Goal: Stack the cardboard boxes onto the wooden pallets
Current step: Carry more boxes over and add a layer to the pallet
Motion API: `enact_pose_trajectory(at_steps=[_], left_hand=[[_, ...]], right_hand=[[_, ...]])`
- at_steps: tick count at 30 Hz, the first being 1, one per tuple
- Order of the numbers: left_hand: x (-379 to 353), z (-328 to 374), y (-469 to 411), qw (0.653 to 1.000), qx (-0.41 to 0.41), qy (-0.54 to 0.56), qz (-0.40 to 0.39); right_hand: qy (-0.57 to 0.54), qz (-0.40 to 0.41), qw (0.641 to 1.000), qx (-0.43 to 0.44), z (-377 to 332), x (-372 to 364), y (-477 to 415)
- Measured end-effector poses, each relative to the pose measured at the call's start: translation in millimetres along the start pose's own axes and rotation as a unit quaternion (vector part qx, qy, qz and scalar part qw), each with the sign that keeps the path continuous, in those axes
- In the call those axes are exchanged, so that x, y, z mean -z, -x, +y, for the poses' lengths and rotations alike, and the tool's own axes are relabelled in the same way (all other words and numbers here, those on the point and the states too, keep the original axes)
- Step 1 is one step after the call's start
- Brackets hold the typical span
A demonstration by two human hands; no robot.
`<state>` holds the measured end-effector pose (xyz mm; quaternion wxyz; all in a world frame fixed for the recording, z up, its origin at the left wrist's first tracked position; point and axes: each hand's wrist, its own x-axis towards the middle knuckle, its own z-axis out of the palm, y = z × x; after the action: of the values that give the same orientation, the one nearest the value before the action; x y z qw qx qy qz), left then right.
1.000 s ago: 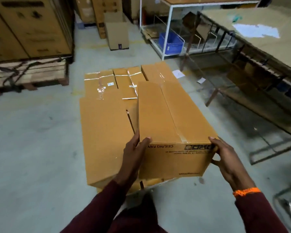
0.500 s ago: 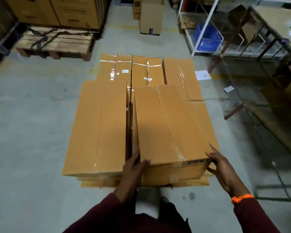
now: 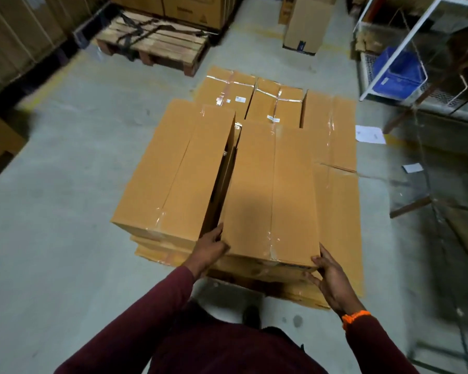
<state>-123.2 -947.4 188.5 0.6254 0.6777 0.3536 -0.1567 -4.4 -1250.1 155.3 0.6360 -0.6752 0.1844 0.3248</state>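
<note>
A long brown cardboard box (image 3: pixel 270 190) lies on top of the stack in front of me. My left hand (image 3: pixel 210 245) grips its near left corner and my right hand (image 3: pixel 331 276) holds its near right corner. A similar taped box (image 3: pixel 173 171) sits beside it on the left, with a narrow gap between them. Lower boxes (image 3: pixel 338 211) lie underneath and to the right, and more taped boxes (image 3: pixel 277 103) lie behind. The pallet under this stack is hidden. An empty wooden pallet (image 3: pixel 157 44) stands farther back on the left.
Tall cartons (image 3: pixel 16 36) line the left wall. A small upright box (image 3: pixel 307 25) stands at the back. A white shelf with a blue crate (image 3: pixel 397 74) and a metal frame (image 3: pixel 427 201) are on the right. Paper sheets (image 3: pixel 369 134) lie on the concrete floor.
The held box has come down from a tilted carry to lie flat on the stack beside the left box. My view has shifted closer and more downward.
</note>
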Motion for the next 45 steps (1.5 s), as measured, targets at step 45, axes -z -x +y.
enact_pose_trajectory(at_steps=[45], left_hand=[[51, -28, -28, 0.989, 0.038, -0.091, -0.106]], right_hand=[[0.019, 0.192, 0.980, -0.037, 48, -77, -21]])
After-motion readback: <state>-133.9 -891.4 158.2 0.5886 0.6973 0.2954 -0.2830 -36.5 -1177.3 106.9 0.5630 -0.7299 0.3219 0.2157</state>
